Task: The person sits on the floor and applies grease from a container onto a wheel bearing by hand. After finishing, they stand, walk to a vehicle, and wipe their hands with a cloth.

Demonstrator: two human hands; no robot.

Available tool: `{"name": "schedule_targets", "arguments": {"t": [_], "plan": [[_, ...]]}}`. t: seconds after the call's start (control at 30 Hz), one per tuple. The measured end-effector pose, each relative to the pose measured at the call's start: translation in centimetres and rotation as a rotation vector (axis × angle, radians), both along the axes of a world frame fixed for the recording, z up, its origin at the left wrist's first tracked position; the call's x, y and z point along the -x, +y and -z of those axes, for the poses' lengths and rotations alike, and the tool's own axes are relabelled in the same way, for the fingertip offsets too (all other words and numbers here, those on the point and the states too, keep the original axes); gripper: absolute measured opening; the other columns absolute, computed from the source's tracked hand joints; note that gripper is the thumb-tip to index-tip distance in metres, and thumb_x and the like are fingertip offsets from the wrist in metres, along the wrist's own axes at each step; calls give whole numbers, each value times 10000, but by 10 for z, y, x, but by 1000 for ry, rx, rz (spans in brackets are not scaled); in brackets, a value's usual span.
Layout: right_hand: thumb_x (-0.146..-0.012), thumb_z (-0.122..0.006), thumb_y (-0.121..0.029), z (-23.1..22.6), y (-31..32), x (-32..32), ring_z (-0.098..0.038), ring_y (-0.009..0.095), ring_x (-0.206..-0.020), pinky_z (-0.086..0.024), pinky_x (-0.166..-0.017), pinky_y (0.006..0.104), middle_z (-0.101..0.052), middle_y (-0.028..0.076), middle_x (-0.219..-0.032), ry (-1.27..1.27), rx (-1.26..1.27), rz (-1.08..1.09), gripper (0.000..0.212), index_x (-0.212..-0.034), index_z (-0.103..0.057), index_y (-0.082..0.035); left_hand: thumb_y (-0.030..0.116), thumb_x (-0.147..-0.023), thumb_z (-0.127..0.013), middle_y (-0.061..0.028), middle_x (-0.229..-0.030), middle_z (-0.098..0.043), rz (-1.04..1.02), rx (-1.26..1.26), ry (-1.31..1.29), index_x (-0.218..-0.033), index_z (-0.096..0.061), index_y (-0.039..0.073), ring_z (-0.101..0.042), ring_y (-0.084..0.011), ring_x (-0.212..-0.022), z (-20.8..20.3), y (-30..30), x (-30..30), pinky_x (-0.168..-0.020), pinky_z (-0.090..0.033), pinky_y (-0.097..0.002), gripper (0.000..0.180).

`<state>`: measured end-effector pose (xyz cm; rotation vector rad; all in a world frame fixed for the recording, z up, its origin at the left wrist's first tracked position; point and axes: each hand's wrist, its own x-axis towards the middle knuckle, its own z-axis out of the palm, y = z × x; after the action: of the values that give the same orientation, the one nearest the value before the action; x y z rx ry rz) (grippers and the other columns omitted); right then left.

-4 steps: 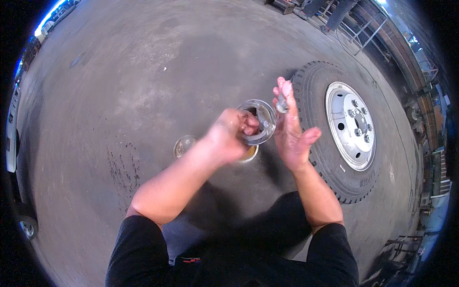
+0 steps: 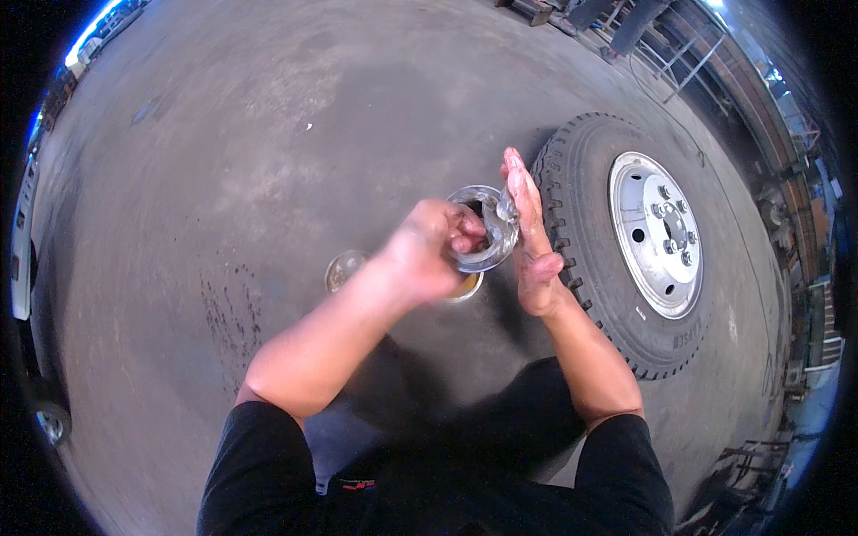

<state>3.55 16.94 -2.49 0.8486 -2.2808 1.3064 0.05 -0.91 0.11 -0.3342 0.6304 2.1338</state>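
My left hand (image 2: 438, 241) is closed around a shiny metal bearing ring (image 2: 500, 255), its fingers hooked through the hole. Pale, translucent grease coats the ring's inside and its right edge. My right hand (image 2: 529, 228) is open, with straight fingers pointing away from me and the thumb apart. Its greasy palm side is up against the ring's right edge, where a lump of grease (image 2: 506, 211) sits between them. Below the ring, a round container with yellowish contents (image 2: 468, 290) shows only in part behind my left hand.
A large truck tyre (image 2: 581, 241) on a silvery wheel rim (image 2: 639, 277) lies to the right of my right hand. Another round item (image 2: 341, 268) rests on the concrete floor (image 2: 223, 161), partly behind my left forearm. Metal racks and a person's legs (image 2: 635, 27) are at far right.
My right hand has moved left and turned edge-on, bringing the grease on its fingers to the ring's right edge. My left hand and the ring have hardly moved.
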Motion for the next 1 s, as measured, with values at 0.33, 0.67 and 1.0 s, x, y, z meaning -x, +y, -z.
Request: {"name": "schedule_targets", "arguments": {"t": [0.33, 0.67, 1.0], "plan": [[-916, -241, -669, -30, 11, -22, -416, 386, -1261, -335, -1026, 528, -439, 275, -1331, 132, -49, 472, 796, -1004, -669, -5, -43, -723, -504, -36, -641, -509, -58, 173, 416, -756, -542, 22, -482, -122, -561, 2, 6, 0, -559, -424, -268, 82], [-854, -287, -730, -64, 0, -19, -280, 380, -1342, -112, -1104, 571, -382, 147, -1436, 141, -826, 274, 736, -782, -703, -127, -2, -673, -546, -43, -705, -548, 127, 334, 651, -814, -578, -13, -522, -137, -636, 9, 6, -5, -562, -415, -275, 145], [-877, -254, -709, -59, -11, -23, -339, 375, -1314, -126, -1111, 539, -480, 169, -1348, 92, -601, 238, 772, -786, -705, -89, 59, -758, -520, -66, -688, -539, -26, 160, 139, -846, -591, 3, -513, -185, -608, 44, 15, 12, -585, -453, -308, 126]]}}
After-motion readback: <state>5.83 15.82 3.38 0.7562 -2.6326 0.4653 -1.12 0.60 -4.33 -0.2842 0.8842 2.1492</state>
